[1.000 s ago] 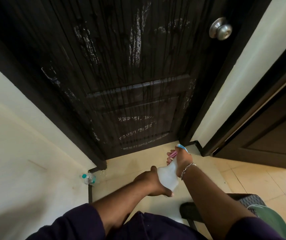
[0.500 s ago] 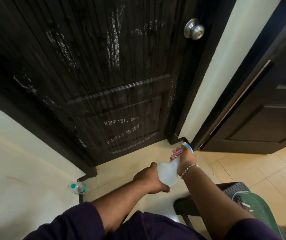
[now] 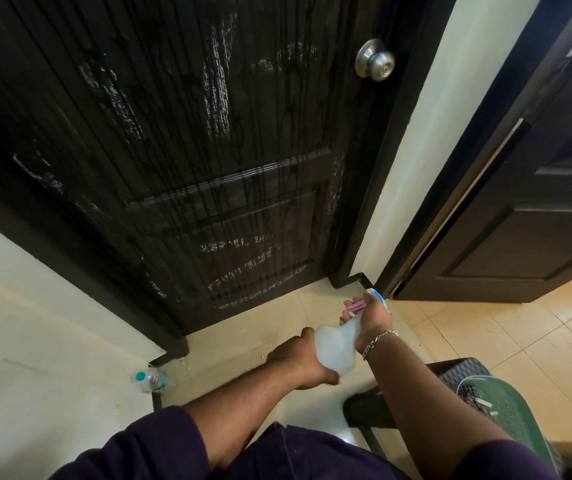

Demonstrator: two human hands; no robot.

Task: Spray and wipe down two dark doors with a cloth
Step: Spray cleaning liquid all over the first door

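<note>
Both hands hold a pale spray bottle (image 3: 334, 348) low over the floor (image 3: 485, 341): the left hand (image 3: 298, 362) grips its body, the right hand (image 3: 372, 318) curls round its neck. Beyond stands a wet, streaked dark door (image 3: 180, 150); a second door (image 3: 537, 230) stands at right.

Daylight is coming in from the right, brightening the tiled floor (image 3: 506, 327) there, while the near-left wall (image 3: 35, 358) is sitting in soft shade. The wet dark door (image 3: 180, 161) is throwing back streaky white glare. Wide-angle distortion is bending the door frames outward at the edges. The near sleeves (image 3: 146, 452) are looking slightly soft.
</note>
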